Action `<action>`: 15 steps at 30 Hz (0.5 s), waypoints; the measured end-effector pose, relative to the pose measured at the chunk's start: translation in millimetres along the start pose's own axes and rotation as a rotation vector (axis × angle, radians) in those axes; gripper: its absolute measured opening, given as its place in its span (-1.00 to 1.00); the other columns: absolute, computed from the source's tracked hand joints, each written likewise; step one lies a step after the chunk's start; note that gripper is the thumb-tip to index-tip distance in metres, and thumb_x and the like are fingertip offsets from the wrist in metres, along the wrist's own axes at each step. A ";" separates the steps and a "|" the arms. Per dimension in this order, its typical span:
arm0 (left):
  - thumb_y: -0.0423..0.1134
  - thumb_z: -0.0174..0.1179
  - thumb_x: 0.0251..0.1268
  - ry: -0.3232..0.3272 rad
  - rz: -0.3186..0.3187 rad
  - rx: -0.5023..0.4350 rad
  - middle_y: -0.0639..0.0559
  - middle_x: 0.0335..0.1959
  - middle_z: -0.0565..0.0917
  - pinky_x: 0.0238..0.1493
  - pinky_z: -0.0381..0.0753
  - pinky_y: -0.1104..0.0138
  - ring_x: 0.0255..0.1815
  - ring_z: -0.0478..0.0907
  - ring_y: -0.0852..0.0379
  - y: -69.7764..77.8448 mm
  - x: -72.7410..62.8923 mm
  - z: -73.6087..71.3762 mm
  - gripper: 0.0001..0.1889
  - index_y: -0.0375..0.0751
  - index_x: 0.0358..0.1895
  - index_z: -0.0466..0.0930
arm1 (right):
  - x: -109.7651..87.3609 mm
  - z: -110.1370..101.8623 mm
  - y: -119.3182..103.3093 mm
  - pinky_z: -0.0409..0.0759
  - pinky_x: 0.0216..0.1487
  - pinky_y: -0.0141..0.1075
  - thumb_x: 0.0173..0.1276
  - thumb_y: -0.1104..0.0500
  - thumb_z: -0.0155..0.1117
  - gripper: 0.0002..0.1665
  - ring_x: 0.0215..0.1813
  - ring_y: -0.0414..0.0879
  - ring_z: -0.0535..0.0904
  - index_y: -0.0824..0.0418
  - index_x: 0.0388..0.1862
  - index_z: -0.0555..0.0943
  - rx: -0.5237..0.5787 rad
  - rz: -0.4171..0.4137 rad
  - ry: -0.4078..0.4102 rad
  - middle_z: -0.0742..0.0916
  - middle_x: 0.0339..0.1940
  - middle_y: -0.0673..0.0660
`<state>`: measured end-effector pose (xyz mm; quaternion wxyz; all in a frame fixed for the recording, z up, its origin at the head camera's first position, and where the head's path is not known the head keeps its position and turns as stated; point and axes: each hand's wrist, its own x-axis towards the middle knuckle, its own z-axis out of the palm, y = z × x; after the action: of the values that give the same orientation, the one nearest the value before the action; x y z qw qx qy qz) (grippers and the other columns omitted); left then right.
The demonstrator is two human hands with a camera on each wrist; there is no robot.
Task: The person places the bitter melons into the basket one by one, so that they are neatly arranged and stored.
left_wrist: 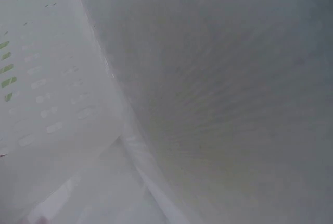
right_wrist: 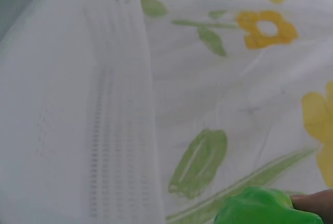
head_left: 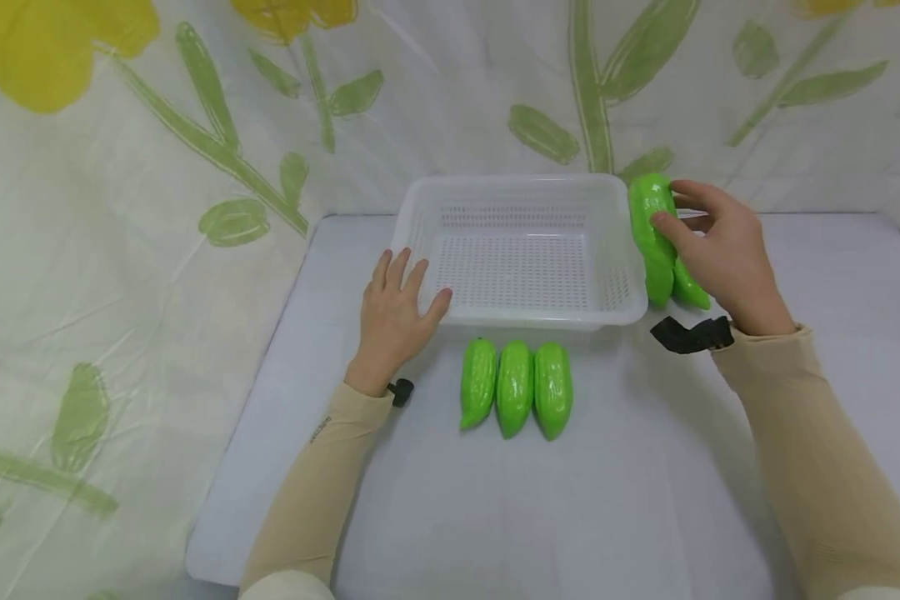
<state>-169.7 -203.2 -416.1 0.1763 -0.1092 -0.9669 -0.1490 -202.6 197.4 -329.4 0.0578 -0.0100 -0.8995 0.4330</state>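
Observation:
A white perforated plastic basket [head_left: 525,318] stands on the table. My left hand [head_left: 397,321] lies at its left front corner, fingers straight and spread over the rim. Between right thumb and fingers, my right hand [head_left: 727,250] holds a long, glossy green vegetable [head_left: 651,242], pepper- or gourd-like, upright just beyond the basket's right wall. The same green vegetable [right_wrist: 255,206] shows at the bottom of the right wrist view beside a fingertip. Partly behind it, another green vegetable [head_left: 690,287] lies on the table. The basket's side wall [left_wrist: 62,78] shows in the left wrist view.
Three similar green vegetables [head_left: 515,387] lie side by side in front of the basket. The table [head_left: 570,517] has a pale cover. Behind and to the left hangs a white cloth [head_left: 450,100] with yellow flowers and green leaves.

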 end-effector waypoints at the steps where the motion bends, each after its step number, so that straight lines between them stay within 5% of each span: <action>1: 0.24 -0.01 0.51 -0.004 -0.002 -0.003 -0.29 0.55 0.36 0.38 0.43 -0.29 0.65 0.12 -0.33 0.0 0.0 -0.5 -0.29 -0.27 0.43 0.49 | 3.5 2.2 -2.5 0.48 -0.08 -0.50 0.50 -0.23 0.21 -0.25 0.23 -0.04 0.61 -0.13 0.61 0.37 0.008 -0.002 -0.016 0.58 0.49 0.17; 6: 0.23 0.01 0.50 -0.005 -0.005 -0.010 -0.30 0.55 0.36 0.38 0.43 -0.30 0.64 0.12 -0.33 -0.1 -0.3 -2.0 -0.29 -0.27 0.43 0.50 | 19.4 16.2 -17.3 0.54 -0.05 -0.41 0.53 -0.23 0.15 -0.17 0.29 0.14 0.61 -0.04 0.67 0.25 0.031 -0.016 -0.111 0.53 0.52 0.22; 15: 0.23 0.00 0.51 -0.001 0.005 -0.010 -0.29 0.55 0.36 0.38 0.44 -0.29 0.65 0.13 -0.33 0.8 1.2 1.1 -0.30 -0.26 0.42 0.50 | 37.5 32.8 -37.5 0.59 0.23 0.09 0.56 -0.20 0.12 -0.14 0.37 0.23 0.59 0.08 0.69 0.19 0.014 -0.042 -0.245 0.48 0.55 0.28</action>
<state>-170.9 -201.9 -416.4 0.1754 -0.1126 -0.9659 -0.1535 -242.3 151.0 -316.9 -0.0432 0.0623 -0.8969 0.4358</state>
